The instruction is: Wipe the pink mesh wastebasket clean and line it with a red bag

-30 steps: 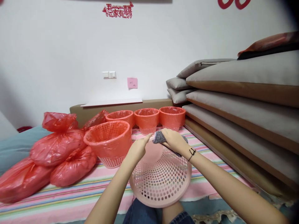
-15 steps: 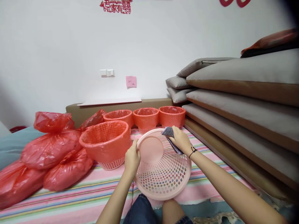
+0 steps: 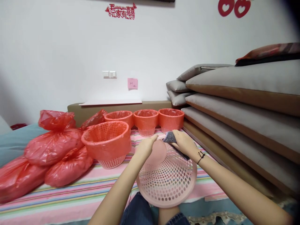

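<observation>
A pale pink perforated basket [image 3: 167, 178] lies tilted over my knees, its solid bottom turned towards me. My left hand [image 3: 146, 146] grips the basket's far edge on the left, fingers curled over it. My right hand [image 3: 184, 142] is closed on a grey cloth [image 3: 170, 137] and presses it against the top of the basket. A black band circles my right wrist.
Several red-orange baskets [image 3: 107, 142] stand on the striped sheet [image 3: 70, 197]; the nearest has a red bag liner. Filled red plastic bags [image 3: 50, 147] pile up at the left. Stacked grey cushions [image 3: 241, 103] fill the right side. A white wall rises behind.
The basket has turned and tipped so its far rim dropped out of sight. My left hand slid up from the rim's left side to the top, close to my right hand with the cloth.
</observation>
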`<state>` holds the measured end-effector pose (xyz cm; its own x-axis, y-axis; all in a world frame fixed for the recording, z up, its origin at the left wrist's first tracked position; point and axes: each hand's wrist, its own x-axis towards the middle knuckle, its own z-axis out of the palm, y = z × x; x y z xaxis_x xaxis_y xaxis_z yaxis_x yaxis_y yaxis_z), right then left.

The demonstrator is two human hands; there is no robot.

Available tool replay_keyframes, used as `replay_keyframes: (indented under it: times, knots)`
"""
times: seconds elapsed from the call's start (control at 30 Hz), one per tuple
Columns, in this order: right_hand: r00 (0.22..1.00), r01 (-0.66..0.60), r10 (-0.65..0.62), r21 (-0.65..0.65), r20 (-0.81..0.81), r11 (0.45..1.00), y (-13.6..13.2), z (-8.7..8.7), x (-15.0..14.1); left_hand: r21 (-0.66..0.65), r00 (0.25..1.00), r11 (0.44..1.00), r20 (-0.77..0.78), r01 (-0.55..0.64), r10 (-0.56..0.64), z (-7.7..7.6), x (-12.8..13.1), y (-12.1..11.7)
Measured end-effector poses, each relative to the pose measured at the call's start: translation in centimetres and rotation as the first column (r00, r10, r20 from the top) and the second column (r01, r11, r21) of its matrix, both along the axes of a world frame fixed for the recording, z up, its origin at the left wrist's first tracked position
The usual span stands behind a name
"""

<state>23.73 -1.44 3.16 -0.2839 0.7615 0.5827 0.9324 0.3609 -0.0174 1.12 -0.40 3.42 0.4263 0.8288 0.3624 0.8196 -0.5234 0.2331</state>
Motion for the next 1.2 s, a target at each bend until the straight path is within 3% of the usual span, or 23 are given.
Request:
replay_keyframes:
  times: [0.13,0.27,0.33,0.43,0.53,0.63,0.73,0.87,1.03,1.2]
  knots:
    - [0.994,-0.066,0.065,0.012,0.084,0.998,0.6,1.2,-1.4,0.004,0.995,0.999,-0.086,-0.051,0.051,0.6,1.1,0.3]
    - [0.996,-0.083,0.083,0.020,0.008,0.996,1.8,0.1,-1.2,0.009,0.989,0.989,0.033,-0.146,0.145,-0.6,-0.3,0.3]
    - [0.999,0.001,0.000,0.024,-0.043,1.000,2.1,-0.7,-0.8,-0.001,0.966,0.976,0.143,-0.216,0.214,-2.2,-1.7,0.0]
    - [0.979,0.157,-0.155,0.002,-0.135,0.988,2.1,-1.7,-0.1,-0.074,0.897,0.955,0.327,-0.289,0.297,-6.0,-3.8,-0.6]
    - [0.930,0.268,-0.275,-0.063,-0.242,0.961,1.4,-2.3,0.7,-0.126,0.800,0.961,0.534,-0.245,0.274,-9.9,-4.9,-1.3]
    - [0.886,0.332,-0.355,-0.127,-0.298,0.935,0.6,-2.6,1.1,-0.125,0.729,0.974,0.646,-0.188,0.224,-11.7,-4.9,-1.9]
    - [0.880,0.368,-0.393,-0.139,-0.268,0.919,0.0,-2.6,1.5,-0.103,0.714,0.984,0.678,-0.145,0.176,-10.3,-5.0,-2.0]
    - [0.899,0.348,-0.373,-0.143,-0.228,0.927,0.0,-2.0,1.7,-0.113,0.800,0.993,0.592,-0.043,0.102,-5.9,-6.1,-1.6]
    - [0.962,0.212,-0.223,-0.080,-0.155,0.974,0.6,-0.2,0.5,-0.158,0.939,0.987,0.333,-0.029,0.081,-1.5,-6.4,-2.1]
    - [0.999,0.038,-0.039,0.020,0.024,0.999,1.3,1.5,-2.3,-0.140,0.993,0.990,0.111,-0.024,0.040,0.9,-4.6,-2.7]
